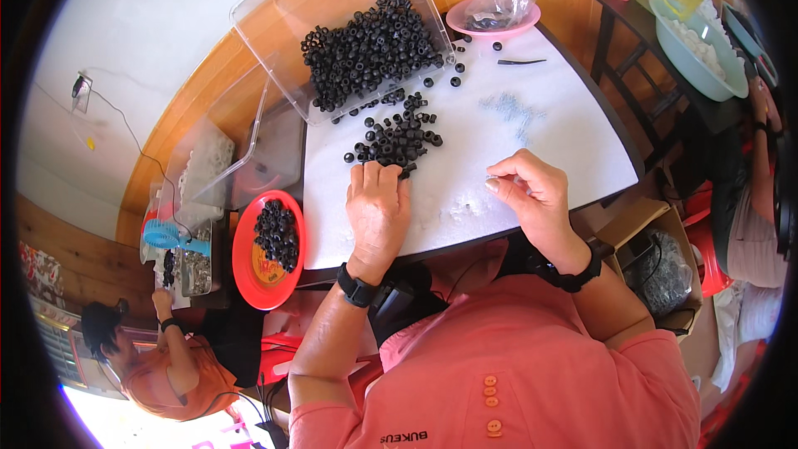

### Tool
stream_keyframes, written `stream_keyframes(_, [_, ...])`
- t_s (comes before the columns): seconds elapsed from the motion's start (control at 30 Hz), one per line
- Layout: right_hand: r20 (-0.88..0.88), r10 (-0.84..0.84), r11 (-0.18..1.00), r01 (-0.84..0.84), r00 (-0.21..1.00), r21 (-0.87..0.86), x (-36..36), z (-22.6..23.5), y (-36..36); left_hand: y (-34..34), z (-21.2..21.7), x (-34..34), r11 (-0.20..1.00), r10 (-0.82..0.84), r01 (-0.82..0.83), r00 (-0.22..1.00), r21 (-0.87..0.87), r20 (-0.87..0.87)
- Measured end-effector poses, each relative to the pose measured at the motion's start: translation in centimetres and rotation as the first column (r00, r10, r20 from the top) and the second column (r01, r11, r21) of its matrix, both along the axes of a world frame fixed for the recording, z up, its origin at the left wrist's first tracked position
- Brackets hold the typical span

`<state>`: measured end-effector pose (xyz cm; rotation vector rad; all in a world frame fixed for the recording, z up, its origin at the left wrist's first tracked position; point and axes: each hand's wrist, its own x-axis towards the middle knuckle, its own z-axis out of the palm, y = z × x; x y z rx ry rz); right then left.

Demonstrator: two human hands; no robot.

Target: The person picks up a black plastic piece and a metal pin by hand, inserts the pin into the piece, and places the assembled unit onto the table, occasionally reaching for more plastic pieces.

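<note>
Small round black plastic parts [395, 137] with holes lie heaped on the white tabletop [449, 233]. At the near edge of this heap, my left hand [378, 214] is closed, its curled fingertips touching the parts. What it grips is hidden under the fingers. My right hand [539, 204] is held to the right with thumb and forefinger pinched. A tiny pale bit shows at its fingertips, too small to name. Between my hands lie small clear-white pieces [468, 208]. Farther off is a scatter of tiny light-blue pieces [511, 110].
A clear plastic bin [241, 12] tips more black parts toward the table. A red bowl [239, 262] sits left; a pink bowl [532, 18] and a thin black tool [522, 61] lie at the back. A cardboard box [636, 220] stands right. Another person [162, 374] works at left.
</note>
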<state>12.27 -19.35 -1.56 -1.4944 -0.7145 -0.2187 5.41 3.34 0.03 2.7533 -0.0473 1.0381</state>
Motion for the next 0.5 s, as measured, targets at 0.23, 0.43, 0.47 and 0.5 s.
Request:
stream_keyframes(0.23, [-0.017,0.02,1.0,-0.02,1.0,0.022,0.0,-0.1,0.0,-1.4,0.6,-0.7,0.997,-0.063,0.065,0.995,0.028,-0.081])
stream_keyframes(0.43, [0.01,0.013,1.0,-0.013,1.0,-0.006,0.0,-0.2,0.0,-2.6,0.3,-0.3,0.983,-0.17,0.164,0.983,-0.086,-0.065])
stream_keyframes(0.47, [0.015,0.009,1.0,-0.009,1.0,-0.014,0.1,-0.3,0.1,-2.7,0.3,-0.2,0.969,-0.195,0.184,0.979,-0.167,-0.052])
stream_keyframes(0.5, [-0.004,0.039,0.999,-0.039,0.999,0.003,0.2,-0.4,0.2,-2.9,0.3,-0.4,0.966,-0.199,0.189,0.979,-0.175,-0.045])
